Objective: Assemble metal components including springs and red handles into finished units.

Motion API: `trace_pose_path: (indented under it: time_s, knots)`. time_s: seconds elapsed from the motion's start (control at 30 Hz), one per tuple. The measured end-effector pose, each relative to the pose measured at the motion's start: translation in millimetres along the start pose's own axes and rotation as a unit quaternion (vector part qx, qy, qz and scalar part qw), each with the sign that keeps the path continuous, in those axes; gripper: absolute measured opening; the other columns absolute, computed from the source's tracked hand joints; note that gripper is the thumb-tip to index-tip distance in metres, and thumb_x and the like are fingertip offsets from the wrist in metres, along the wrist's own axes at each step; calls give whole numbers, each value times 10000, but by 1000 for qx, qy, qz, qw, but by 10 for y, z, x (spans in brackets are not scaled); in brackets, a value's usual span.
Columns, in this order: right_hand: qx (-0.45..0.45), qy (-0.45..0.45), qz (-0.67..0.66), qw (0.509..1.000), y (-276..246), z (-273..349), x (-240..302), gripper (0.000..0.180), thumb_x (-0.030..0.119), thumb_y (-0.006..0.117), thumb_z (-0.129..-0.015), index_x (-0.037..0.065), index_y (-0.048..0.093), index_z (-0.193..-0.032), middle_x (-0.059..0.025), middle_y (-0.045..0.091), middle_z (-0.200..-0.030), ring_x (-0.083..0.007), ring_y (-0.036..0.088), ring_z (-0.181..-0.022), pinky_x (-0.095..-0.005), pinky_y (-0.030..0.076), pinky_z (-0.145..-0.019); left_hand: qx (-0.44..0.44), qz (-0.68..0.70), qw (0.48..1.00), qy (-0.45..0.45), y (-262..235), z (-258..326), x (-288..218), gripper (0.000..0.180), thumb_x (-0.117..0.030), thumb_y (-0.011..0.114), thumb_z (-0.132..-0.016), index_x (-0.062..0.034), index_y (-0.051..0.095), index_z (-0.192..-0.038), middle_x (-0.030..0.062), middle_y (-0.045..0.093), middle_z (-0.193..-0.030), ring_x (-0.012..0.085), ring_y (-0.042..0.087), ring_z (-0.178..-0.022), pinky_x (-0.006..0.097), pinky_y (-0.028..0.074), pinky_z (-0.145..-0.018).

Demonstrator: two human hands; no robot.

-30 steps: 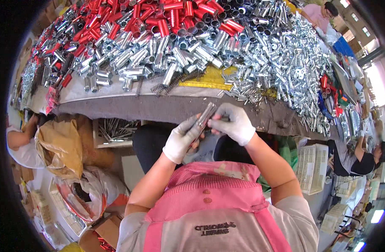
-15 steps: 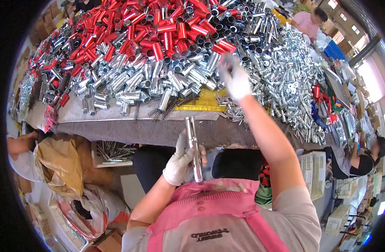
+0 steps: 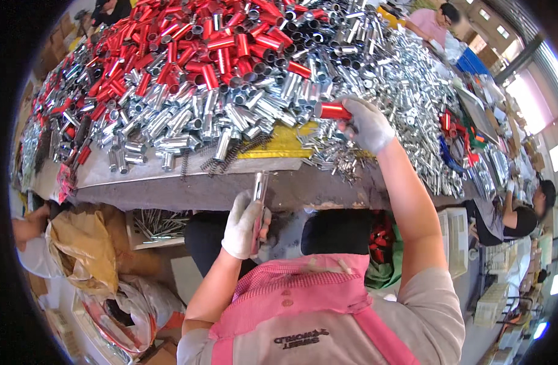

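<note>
My left hand [image 3: 242,226], in a white glove, grips a long silver metal tube [image 3: 259,201] held upright just below the table's front edge. My right hand [image 3: 365,125], also gloved, reaches out over the table and holds a short red tube [image 3: 332,110] above the heap. A big pile of red tubes [image 3: 188,42] and silver tubes [image 3: 230,115] covers the table [image 3: 169,182]. Dark coil springs [image 3: 230,155] lie near the front edge beside a yellow sheet [image 3: 285,146].
A heap of small silver parts [image 3: 413,109] fills the table's right side. Other people sit at the far right [image 3: 522,213], far back [image 3: 434,21] and lower left [image 3: 29,231]. Brown and clear bags [image 3: 90,261] lie below left; a box of rods [image 3: 157,225] sits under the table.
My right hand left the silver tube, reached out over the pile and picked up a red tube. My left hand turned the silver tube upright and kept it below the table edge.
</note>
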State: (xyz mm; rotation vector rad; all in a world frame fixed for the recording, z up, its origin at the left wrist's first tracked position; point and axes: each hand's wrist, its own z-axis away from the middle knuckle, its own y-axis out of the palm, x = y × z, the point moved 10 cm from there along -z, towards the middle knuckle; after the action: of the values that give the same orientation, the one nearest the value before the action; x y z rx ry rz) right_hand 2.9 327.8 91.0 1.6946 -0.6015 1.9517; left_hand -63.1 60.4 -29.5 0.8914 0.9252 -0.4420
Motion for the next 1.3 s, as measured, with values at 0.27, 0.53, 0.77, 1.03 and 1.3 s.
trace_pose_path:
  time_s: [0.27,0.53,0.77,1.03,1.3]
  knots:
    - [21,27,141,989,189,767,-30,275,264,532,-922,19,589,-1034,-11,559,-671,-56,504,-462,-198,391,-384,100,-178,979,18,412,69,-74,151,-129,518,-892,-60,423,-987,50,519,-685,86,447,-479,218,356,-432]
    - [126,-20,-18,992,757,1136,-384,371,146,564,-895,57,447,-1236,-125,608,-1104,-131,610,-789,-226,499,-647,148,-235,960,22,574,165,16,193,-155,516,-896,-36,424,-1017,42,516,-683,77,445,-488,213,361,-438]
    - [3,-136,-170,976,333,1190,-318,380,166,545,-913,58,487,-1272,-95,600,-1021,-143,579,-835,-280,487,-691,107,-289,950,56,527,260,-44,327,-195,595,-851,-16,468,-1092,44,559,-668,92,498,-517,270,398,-469]
    - [219,-264,347,873,801,1384,-180,368,195,738,-726,58,615,-1045,-116,614,-1011,-297,591,-948,-367,463,-855,155,-531,832,32,591,200,-135,471,-323,731,-750,-56,592,-1113,188,645,-895,285,639,-825,351,487,-762]
    - [300,-86,245,918,1351,1334,-624,287,223,521,-891,44,524,-1115,-169,580,-1006,-311,598,-920,-397,475,-821,146,-600,784,61,504,163,-19,686,-465,751,-691,-66,520,-1198,211,640,-918,374,619,-892,419,490,-761]
